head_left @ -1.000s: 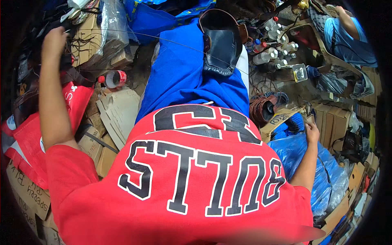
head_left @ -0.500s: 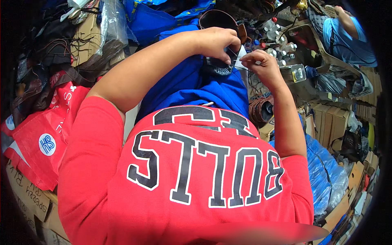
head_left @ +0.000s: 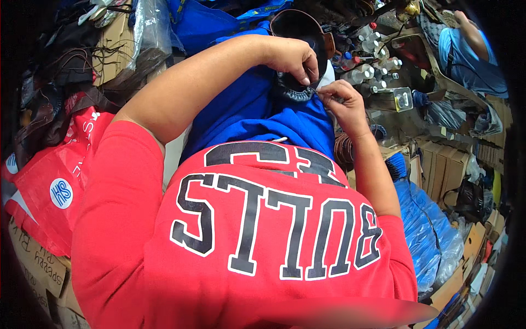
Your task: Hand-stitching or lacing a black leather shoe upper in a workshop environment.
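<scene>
You seem mid-stitch on the black leather piece (head_left: 296,95), over your lap (head_left: 235,104) at twelve o'clock. Left hand (head_left: 298,61) and right hand (head_left: 346,107) pinch near its five-o'clock edge, on what I can't tell; next likely needs an even pull.

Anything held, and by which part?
Cannot tell: the left hand and right hand are at the black leather piece, by the right end of its puckered edge; anything pinched there is too small to see.
</scene>
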